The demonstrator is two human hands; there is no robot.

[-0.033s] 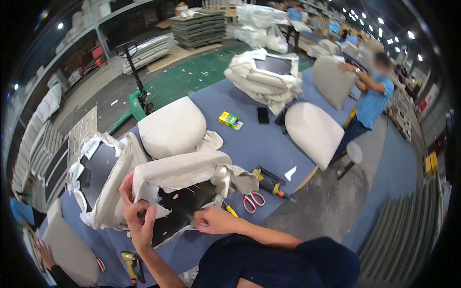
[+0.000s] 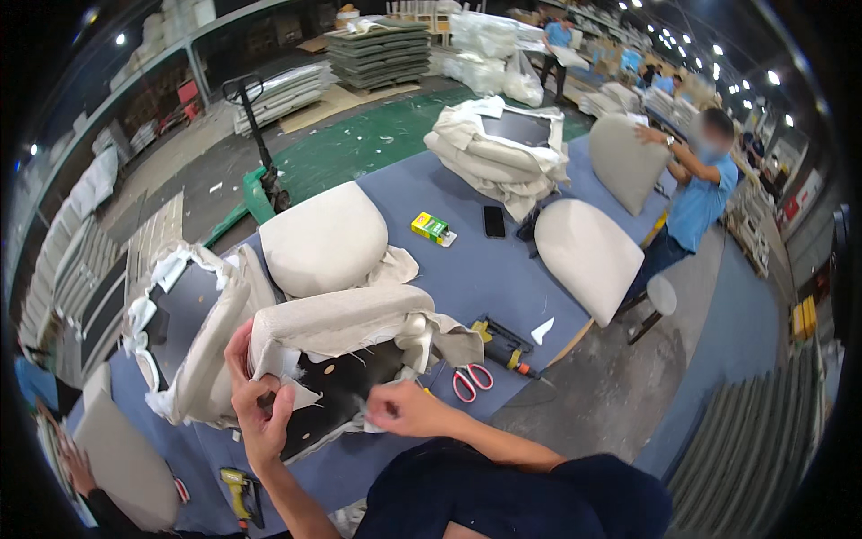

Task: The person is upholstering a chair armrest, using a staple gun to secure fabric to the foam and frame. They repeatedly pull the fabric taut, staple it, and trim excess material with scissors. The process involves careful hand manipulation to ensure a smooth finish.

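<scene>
A beige upholstered chair seat (image 2: 346,321) lies underside up in front of me, its loose fabric edges turned around a black base panel (image 2: 352,382). At its left corner, my left hand (image 2: 260,404) grips the padded edge, thumb over a white flap of lining. My right hand (image 2: 409,409) is closed in a pinch over the lower right of the panel. Faint wispy material shows at its fingertips, too blurred to name. Red-handled scissors (image 2: 472,383) and a nail gun (image 2: 505,346) lie right of the seat.
Another underside-up seat (image 2: 202,328) leans at left; a finished cushion (image 2: 323,238) lies behind. A small yellow-green box (image 2: 433,228), a phone (image 2: 494,222) and stacked covers (image 2: 498,148) occupy the blue table. A second nail gun (image 2: 241,494) sits lower left. A co-worker (image 2: 705,180) handles a cushion (image 2: 628,162).
My right hand has shifted slightly up and right, now hiding most of a yellow-handled tool. My left hand keeps its grip on the seat. The view has tilted slightly.
</scene>
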